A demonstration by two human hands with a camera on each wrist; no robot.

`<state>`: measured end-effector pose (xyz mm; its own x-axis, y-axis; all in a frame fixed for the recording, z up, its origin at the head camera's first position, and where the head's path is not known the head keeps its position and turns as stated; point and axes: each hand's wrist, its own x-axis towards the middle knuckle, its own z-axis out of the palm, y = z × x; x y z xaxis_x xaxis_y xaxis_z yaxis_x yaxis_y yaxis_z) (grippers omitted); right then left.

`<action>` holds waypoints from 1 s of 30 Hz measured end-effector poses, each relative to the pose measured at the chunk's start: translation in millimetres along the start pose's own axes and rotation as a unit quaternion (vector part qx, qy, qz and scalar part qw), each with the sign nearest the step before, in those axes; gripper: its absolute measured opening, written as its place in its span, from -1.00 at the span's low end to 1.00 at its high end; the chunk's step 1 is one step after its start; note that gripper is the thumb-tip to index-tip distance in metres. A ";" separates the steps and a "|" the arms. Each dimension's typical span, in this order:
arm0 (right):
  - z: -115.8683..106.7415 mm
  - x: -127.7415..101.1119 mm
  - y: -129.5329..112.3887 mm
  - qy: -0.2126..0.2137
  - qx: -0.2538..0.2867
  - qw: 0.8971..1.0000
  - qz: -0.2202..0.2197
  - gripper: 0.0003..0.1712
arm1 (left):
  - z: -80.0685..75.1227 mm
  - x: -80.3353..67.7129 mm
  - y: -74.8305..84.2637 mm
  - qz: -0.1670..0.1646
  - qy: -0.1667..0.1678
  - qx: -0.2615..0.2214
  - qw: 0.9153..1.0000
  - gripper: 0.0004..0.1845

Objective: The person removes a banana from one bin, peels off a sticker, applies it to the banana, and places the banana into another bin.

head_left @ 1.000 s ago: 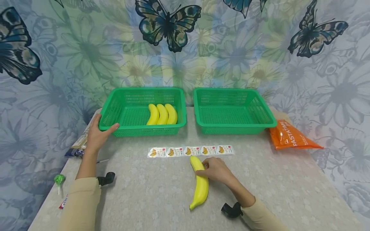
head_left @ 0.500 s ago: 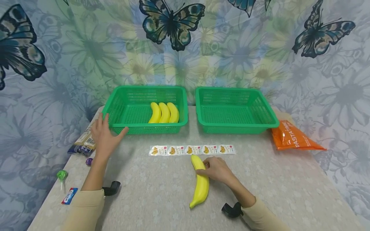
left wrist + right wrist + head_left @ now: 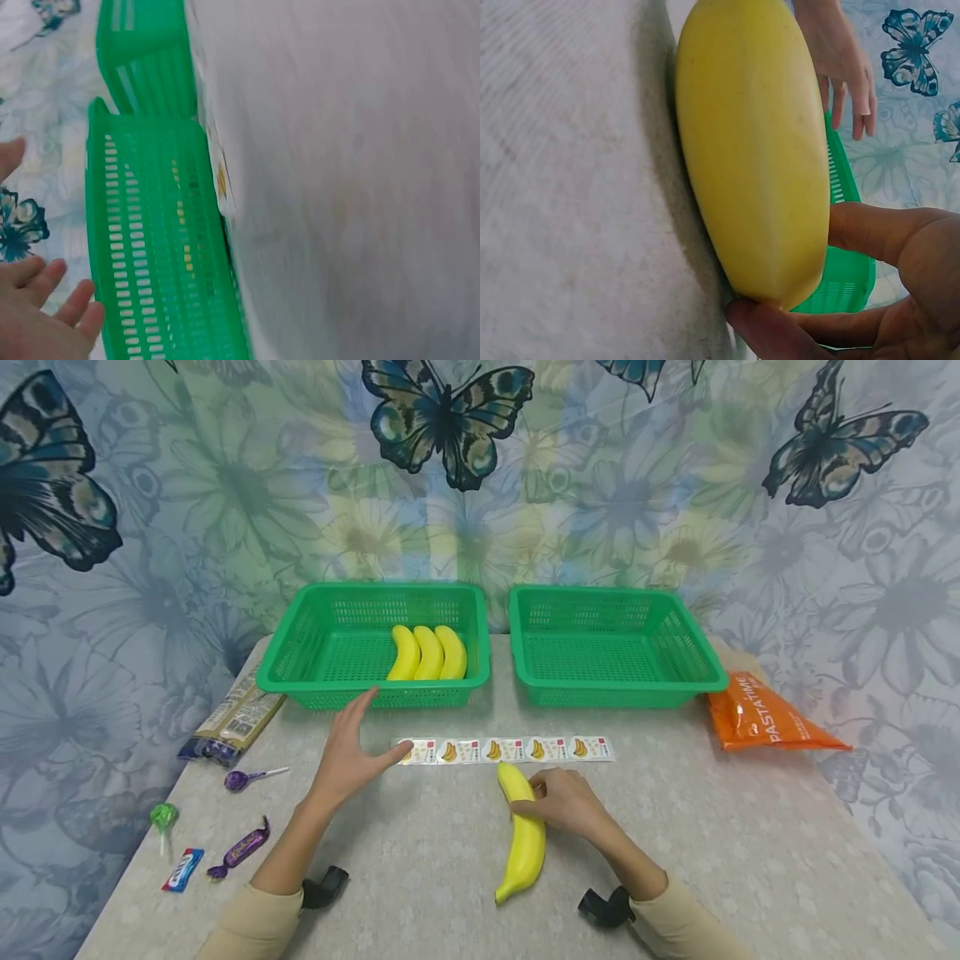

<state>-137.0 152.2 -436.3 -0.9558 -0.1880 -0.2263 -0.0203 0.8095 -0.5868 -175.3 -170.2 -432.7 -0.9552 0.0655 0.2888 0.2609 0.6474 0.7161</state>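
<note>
A yellow banana (image 3: 522, 852) lies lengthwise on the table, its upper end close to a strip of banana-printed stickers (image 3: 502, 751). My right hand (image 3: 566, 802) pinches it near that end between thumb and fingers; the right wrist view shows the banana (image 3: 754, 150) large beside the fingers. My left hand (image 3: 351, 767) hovers in front of the left green basket (image 3: 375, 696), fingers spread and holding nothing, the thumb overlapping the strip's left end. Three more bananas (image 3: 428, 654) rest side by side in that basket. In the left wrist view the left hand (image 3: 45, 311) appears beside the basket wall.
A second green basket (image 3: 618, 696) stands to the right, beside an orange pasta bag (image 3: 772, 714). On the left lie a gold-and-blue packet (image 3: 236, 718), a purple lollipop (image 3: 238, 781), a green lollipop (image 3: 163, 818), a purple wrapped candy (image 3: 240, 850) and a small blue-and-red packet (image 3: 182, 870).
My left hand has let go of the left basket's front corner and moved right and nearer, toward the sticker strip. My right hand keeps its pinch on the banana, nearly still.
</note>
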 end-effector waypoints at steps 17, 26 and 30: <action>2.2 -0.1 -0.5 -0.003 -0.005 1.000 0.011 -0.48 | 26.5 -9.5 -44.8 -0.003 -0.133 0.116 0.984 0.08; 1.7 0.0 -1.0 0.000 0.002 1.000 0.012 -0.44 | 23.4 -8.5 -49.8 0.058 -0.142 0.208 0.966 0.05; 2.0 -0.9 -1.4 0.005 0.002 1.000 0.010 -0.44 | 22.2 -9.4 -49.9 0.063 -0.144 0.223 0.962 0.03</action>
<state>-135.5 150.2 -436.8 -0.9591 -0.1657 -0.2294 -0.0003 0.8113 -0.5846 -182.4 -186.3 -485.3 -0.9359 0.3309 0.1211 0.3523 0.8778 0.3246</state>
